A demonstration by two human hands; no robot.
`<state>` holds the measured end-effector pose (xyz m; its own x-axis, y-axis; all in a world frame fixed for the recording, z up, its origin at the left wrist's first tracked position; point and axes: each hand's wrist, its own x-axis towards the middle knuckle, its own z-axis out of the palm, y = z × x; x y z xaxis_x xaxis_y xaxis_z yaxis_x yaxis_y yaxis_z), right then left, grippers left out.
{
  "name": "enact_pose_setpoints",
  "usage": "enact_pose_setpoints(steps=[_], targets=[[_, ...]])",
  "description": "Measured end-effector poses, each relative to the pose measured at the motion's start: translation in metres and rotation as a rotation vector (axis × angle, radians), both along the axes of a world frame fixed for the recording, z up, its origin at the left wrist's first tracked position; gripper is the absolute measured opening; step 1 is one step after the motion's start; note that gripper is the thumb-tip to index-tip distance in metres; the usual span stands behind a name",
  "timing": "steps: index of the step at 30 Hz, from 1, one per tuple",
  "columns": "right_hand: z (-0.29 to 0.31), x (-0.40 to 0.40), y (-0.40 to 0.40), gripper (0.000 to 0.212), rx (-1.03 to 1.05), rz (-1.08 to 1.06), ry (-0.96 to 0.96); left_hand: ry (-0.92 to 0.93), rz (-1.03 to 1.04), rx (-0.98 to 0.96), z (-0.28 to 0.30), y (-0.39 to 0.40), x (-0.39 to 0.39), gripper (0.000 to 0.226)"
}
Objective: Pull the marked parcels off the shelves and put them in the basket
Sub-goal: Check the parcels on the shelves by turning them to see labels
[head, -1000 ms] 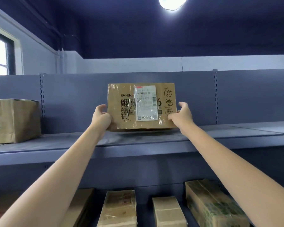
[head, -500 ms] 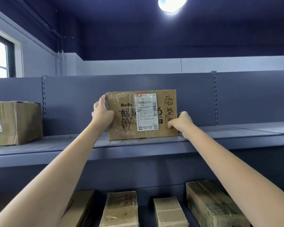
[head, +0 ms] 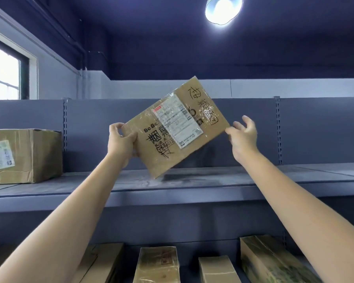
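A flat brown cardboard parcel (head: 168,144) with a white shipping label and black handwriting is tilted, its right side raised, its lower corner on or just above the grey upper shelf (head: 192,180). My left hand (head: 122,141) grips the parcel's left edge, thumb on the front. My right hand (head: 242,135) is beside the parcel's right corner, fingers spread and relaxed, the thumb at most touching the corner. No basket is in view.
A larger brown box (head: 27,156) with a label stands at the left of the same shelf. Several cardboard parcels (head: 157,264) lie on the lower shelf. A window is at the far left, a ceiling lamp above.
The parcel stood upright on the shelf with both hands at its sides; now it is tilted up to the right, held by my left hand, and my right hand has opened off it.
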<state>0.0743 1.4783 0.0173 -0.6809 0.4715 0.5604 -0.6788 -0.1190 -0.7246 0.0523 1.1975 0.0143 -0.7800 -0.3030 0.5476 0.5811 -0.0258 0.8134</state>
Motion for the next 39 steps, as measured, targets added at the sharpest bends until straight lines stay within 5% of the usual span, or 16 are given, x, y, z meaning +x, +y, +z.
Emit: enact_pose_setpoints(steps=[5,9,12,16,21,26,39], targets=[[-0.003,-0.001,-0.045,0.039,-0.019,0.280,-0.065,-0.084,0.050,-0.048,-0.007,0.003,0.012,0.022],[-0.005,0.001,-0.062,0.056,-0.009,0.330,0.197,-0.169,0.232,-0.380,-0.004,-0.021,0.016,0.014],[-0.001,-0.003,-0.071,0.064,0.101,0.185,0.087,-0.139,0.130,-0.444,-0.006,-0.023,0.020,0.025],[-0.009,-0.002,-0.087,0.034,0.360,0.137,-0.086,-0.113,0.044,-0.334,-0.012,-0.020,0.020,0.037],[-0.036,0.002,-0.081,0.042,0.319,0.248,-0.293,-0.147,-0.073,-0.335,-0.028,-0.019,0.018,0.037],[-0.042,0.013,-0.086,0.029,0.385,0.346,-0.182,-0.047,-0.055,-0.332,-0.031,-0.022,0.020,0.031],[-0.032,0.088,-0.148,0.038,0.345,0.008,-0.001,0.169,-0.224,-0.167,-0.020,-0.061,0.100,0.031]])
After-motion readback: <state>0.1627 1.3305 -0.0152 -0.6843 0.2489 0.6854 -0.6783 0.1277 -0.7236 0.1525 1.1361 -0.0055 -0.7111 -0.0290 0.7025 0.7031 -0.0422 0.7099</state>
